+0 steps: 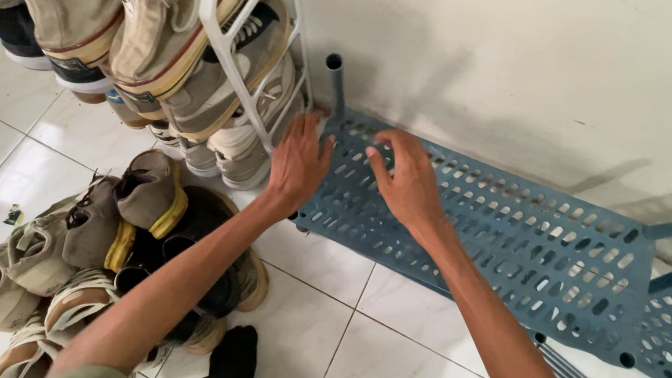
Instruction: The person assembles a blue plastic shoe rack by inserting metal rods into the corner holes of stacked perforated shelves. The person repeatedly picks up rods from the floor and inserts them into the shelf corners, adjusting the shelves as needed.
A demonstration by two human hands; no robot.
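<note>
Under both hands, left hand (pixel 297 165), right hand (pixel 409 183): blue perforated shelf (pixel 525 246).

White tiled floor (pixel 409 353) bears a shoe pile (pixel 109 261) and a blue perforated shelf (pixel 490 240).

Both bare arms reach up and away from the person, toward 12 o'clock. The left hand (pixel 298 165) is flat, palm down, fingers together and pointing up. The right hand (pixel 407 182) sits just beside it at 3 o'clock, fingers bent and spread, pointing toward 10 o'clock.
</note>
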